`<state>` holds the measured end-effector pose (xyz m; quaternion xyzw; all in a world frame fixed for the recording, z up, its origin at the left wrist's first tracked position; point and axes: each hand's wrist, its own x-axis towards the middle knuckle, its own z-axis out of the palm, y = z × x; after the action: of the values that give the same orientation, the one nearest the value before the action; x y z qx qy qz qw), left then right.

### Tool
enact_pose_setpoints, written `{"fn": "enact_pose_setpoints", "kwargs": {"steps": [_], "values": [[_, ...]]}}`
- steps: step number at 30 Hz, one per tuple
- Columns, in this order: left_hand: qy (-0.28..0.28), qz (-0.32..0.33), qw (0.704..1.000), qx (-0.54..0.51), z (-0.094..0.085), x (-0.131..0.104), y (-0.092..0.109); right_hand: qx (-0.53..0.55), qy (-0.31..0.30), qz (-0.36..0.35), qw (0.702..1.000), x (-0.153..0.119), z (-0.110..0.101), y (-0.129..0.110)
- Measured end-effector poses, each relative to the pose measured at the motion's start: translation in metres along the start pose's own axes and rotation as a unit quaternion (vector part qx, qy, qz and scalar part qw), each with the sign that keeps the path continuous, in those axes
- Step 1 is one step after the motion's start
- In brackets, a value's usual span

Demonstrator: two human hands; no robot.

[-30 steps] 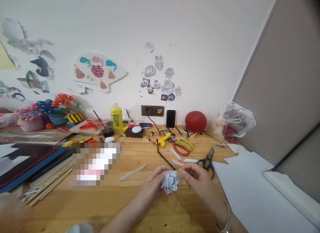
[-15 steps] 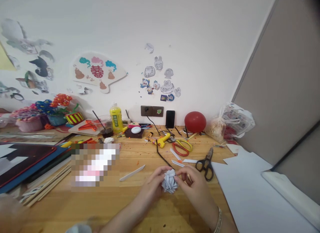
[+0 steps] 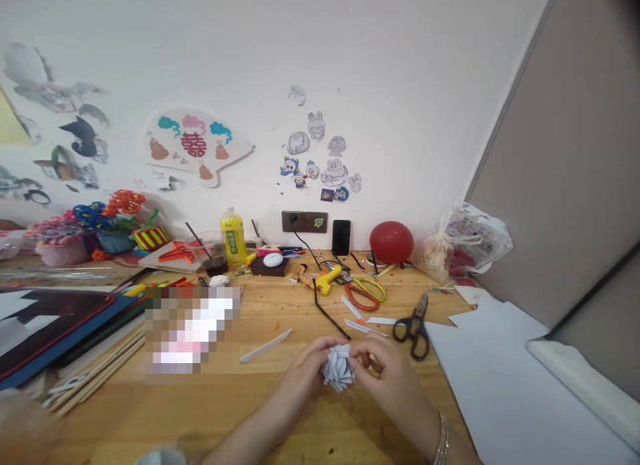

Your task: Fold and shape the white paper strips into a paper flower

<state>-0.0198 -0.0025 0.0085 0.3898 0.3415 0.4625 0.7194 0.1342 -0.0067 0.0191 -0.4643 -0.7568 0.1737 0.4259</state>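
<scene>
Between my two hands is a round paper flower (image 3: 340, 369), made of many pale, layered strips. My left hand (image 3: 311, 364) is closed around its left side. The fingers of my right hand (image 3: 376, 358) pinch its right edge. Just beyond the flower lies a bent black stick (image 3: 328, 309), apart from my fingers. White paper strips (image 3: 382, 321) rest past my right hand, and another white strip (image 3: 265, 346) is to the left. Black-handled scissors (image 3: 414, 328) lie on the table to the right of my right hand.
A yellow glue gun (image 3: 329, 280) and red-and-yellow-handled scissors (image 3: 367, 293) lie farther back. By the wall stand a drink bottle (image 3: 233, 236), a phone (image 3: 341, 238) and a red balloon (image 3: 391, 242). White sheets (image 3: 505, 378) cover the right side; wooden sticks (image 3: 97, 372) lie left.
My hands and the paper flower have shifted very slightly down in the view. The grip on the flower looks the same, and the things on the table have stayed put.
</scene>
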Motion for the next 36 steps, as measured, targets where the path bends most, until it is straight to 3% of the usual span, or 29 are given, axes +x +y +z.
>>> {"fn": "enact_pose_setpoints", "kwargs": {"steps": [5, 10, 12, 16, 19, 23, 28, 36], "values": [[-0.008, -0.004, 0.996, -0.085, 0.005, -0.003, 0.006, 0.088, 0.036, 0.03, 0.995, 0.0, -0.008, -0.002], [0.006, -0.012, 0.984, -0.175, -0.004, 0.004, 0.007, 0.067, -0.006, 0.043, 0.997, 0.0, -0.005, 0.004], [0.013, -0.008, 0.981, -0.192, -0.005, 0.004, 0.007, 0.069, 0.009, 0.053, 0.996, -0.001, -0.002, 0.007], [-0.027, 0.009, 0.979, -0.2, -0.004, 0.002, 0.005, 0.089, 0.034, 0.035, 0.995, -0.001, 0.001, 0.01], [-0.031, 0.043, 0.987, -0.149, -0.001, 0.004, -0.002, 0.075, 0.011, -0.008, 0.997, 0.0, 0.001, 0.012], [0.007, 0.098, 0.995, 0.018, -0.001, 0.009, -0.013, 0.02, 0.013, -0.032, 0.999, -0.001, 0.0, 0.011], [0.037, 0.179, 0.969, 0.166, -0.005, 0.011, -0.015, -0.053, 0.013, -0.068, 0.996, -0.004, 0.0, 0.006], [0.064, 0.19, 0.926, 0.321, -0.006, 0.004, -0.014, -0.087, 0.056, -0.043, 0.994, -0.007, 0.011, 0.005]]}}
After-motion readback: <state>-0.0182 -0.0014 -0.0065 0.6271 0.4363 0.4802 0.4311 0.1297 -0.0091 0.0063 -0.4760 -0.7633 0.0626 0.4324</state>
